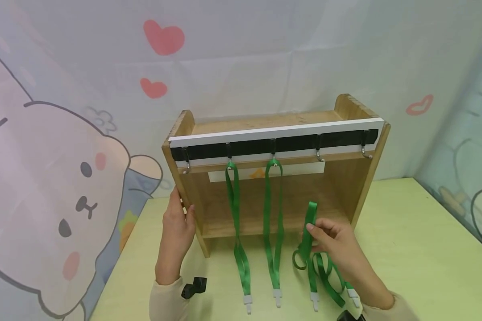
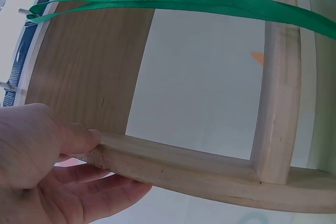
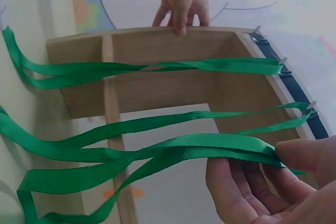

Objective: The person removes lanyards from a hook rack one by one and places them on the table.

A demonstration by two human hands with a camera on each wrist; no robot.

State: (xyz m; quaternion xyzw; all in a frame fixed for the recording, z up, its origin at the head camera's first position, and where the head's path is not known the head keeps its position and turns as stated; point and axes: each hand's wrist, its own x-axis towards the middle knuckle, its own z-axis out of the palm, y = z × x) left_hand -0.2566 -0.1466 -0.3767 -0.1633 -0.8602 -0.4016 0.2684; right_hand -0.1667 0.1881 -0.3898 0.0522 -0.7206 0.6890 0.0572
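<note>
My left hand [image 1: 176, 229] grips the left side panel of a wooden shelf [image 1: 345, 191]; in the left wrist view the thumb [image 2: 79, 137] lies on the panel's edge, with the fingers along its outer face. My right hand [image 1: 339, 245] pinches a green lanyard [image 1: 311, 213] near its looped end, in front of the shelf's right half. Its lower part trails down toward the table. Two more green lanyards [image 1: 235, 200] [image 1: 268, 209] hang from the second and third hooks from the left, their white clips at the bottom.
A black strip [image 1: 249, 149] on a white board runs along the shelf's upper front and bears several metal hooks. The first, fourth and fifth hooks [image 1: 319, 154] are bare. More green ribbon [image 1: 329, 285] lies on the yellow-green table [image 1: 417, 240] beside the right hand. Behind hangs a printed cloth [image 1: 241, 80].
</note>
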